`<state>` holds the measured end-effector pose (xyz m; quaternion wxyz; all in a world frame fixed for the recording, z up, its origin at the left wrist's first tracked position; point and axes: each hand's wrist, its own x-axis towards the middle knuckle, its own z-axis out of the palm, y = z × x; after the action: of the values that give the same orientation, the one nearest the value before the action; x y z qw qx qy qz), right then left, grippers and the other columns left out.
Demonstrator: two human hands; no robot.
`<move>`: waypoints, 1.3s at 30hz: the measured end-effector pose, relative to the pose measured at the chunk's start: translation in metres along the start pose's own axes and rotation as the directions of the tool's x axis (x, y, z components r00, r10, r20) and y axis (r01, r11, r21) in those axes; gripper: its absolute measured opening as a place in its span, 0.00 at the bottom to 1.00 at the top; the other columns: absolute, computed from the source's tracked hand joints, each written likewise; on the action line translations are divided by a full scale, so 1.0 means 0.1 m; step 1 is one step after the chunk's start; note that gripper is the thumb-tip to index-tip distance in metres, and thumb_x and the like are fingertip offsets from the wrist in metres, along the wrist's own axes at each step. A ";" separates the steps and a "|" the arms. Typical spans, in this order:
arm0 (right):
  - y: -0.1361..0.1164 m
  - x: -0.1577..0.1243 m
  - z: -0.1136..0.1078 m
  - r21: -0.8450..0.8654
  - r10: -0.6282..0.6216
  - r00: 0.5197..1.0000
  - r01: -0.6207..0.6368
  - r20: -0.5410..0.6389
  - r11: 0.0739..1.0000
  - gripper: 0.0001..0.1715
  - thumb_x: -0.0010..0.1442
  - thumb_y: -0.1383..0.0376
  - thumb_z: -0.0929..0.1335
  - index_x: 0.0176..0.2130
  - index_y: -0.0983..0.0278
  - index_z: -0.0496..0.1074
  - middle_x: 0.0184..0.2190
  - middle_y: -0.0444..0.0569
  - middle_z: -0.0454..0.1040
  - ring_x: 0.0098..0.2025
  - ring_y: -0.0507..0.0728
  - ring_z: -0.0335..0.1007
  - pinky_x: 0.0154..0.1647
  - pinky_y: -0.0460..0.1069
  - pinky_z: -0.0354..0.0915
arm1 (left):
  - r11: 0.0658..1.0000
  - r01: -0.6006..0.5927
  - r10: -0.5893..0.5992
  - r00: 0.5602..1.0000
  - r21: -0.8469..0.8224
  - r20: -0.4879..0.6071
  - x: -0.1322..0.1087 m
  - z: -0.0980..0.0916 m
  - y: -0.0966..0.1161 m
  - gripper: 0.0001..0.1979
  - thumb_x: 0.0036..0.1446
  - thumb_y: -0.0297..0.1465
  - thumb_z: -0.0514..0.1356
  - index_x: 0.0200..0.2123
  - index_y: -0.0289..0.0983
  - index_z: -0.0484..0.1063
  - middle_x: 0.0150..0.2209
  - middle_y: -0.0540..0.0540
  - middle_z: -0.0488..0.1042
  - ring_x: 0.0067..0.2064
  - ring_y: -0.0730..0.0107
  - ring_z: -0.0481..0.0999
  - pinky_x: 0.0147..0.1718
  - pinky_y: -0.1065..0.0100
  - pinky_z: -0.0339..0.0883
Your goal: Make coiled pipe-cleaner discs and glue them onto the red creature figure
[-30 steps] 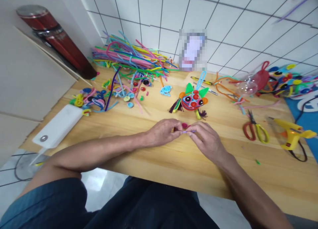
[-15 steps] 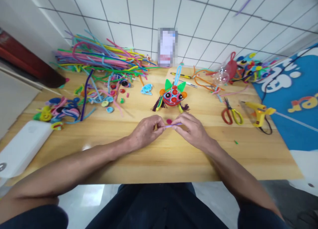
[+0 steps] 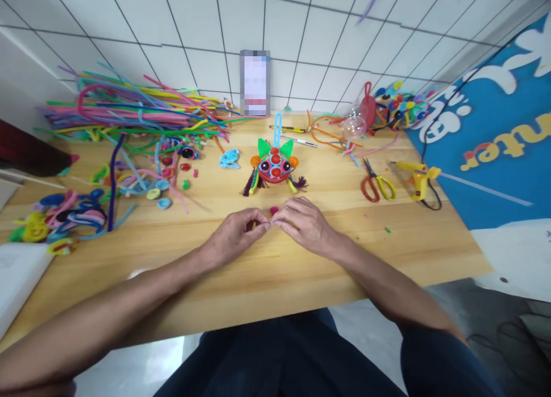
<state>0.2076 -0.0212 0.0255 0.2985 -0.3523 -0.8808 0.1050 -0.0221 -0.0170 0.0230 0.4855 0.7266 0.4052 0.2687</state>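
Note:
Between my fingertips is a short purple pipe cleaner (image 3: 272, 222), mostly hidden by the fingers. My left hand (image 3: 239, 233) pinches one end, and my right hand (image 3: 303, 225) pinches the other, the two hands almost touching just above the table. Right behind them lies a small dark pink disc (image 3: 274, 210). Farther back stands a colourful animal-head ornament (image 3: 275, 166) with green ears, black eyes, red balls, dark tassels and a light blue loop on top.
Pipe cleaners (image 3: 142, 110) are heaped at the back left, with coiled pieces (image 3: 77, 213) below. A phone (image 3: 255, 84) leans on the tiled wall. Scissors (image 3: 376, 185) and a yellow glue gun (image 3: 415, 176) lie to the right. A white box-like device (image 3: 21, 276) sits at the left edge.
My hands have come closer together, and less of the purple pipe cleaner shows between them. The whole view has swung to the right.

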 end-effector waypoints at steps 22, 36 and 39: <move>-0.11 0.01 -0.01 -0.129 0.044 0.998 -0.048 -0.033 0.990 0.09 0.73 0.61 0.67 0.47 0.59 0.78 0.44 0.51 0.81 0.46 0.61 0.74 0.50 0.59 0.65 | 0.908 -0.189 0.254 0.959 0.375 -0.130 -0.05 0.05 -0.06 0.05 0.66 0.28 0.60 0.36 0.36 0.75 0.31 0.50 0.77 0.28 0.74 0.71 0.30 0.72 0.64; -0.10 0.02 -0.01 -0.152 0.001 0.999 0.007 0.052 0.988 0.12 0.74 0.66 0.64 0.40 0.59 0.77 0.38 0.49 0.79 0.42 0.59 0.70 0.47 0.56 0.63 | 0.912 -0.185 0.222 0.973 0.366 -0.062 -0.04 0.01 -0.06 0.04 0.66 0.28 0.60 0.37 0.37 0.74 0.32 0.50 0.77 0.28 0.74 0.70 0.32 0.72 0.66; -0.13 0.02 0.00 -0.136 -0.019 0.999 0.024 0.035 0.990 0.11 0.74 0.66 0.65 0.41 0.59 0.77 0.39 0.49 0.79 0.42 0.59 0.71 0.48 0.57 0.63 | 0.911 -0.184 0.214 0.976 0.368 -0.040 -0.04 0.01 -0.06 0.04 0.65 0.27 0.60 0.36 0.37 0.74 0.31 0.51 0.76 0.29 0.74 0.71 0.32 0.71 0.66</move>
<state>0.1993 -0.0294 0.0314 0.2599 -0.3606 -0.8945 0.0473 -0.0255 -0.0201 0.0166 0.2970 0.8298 0.3904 0.2660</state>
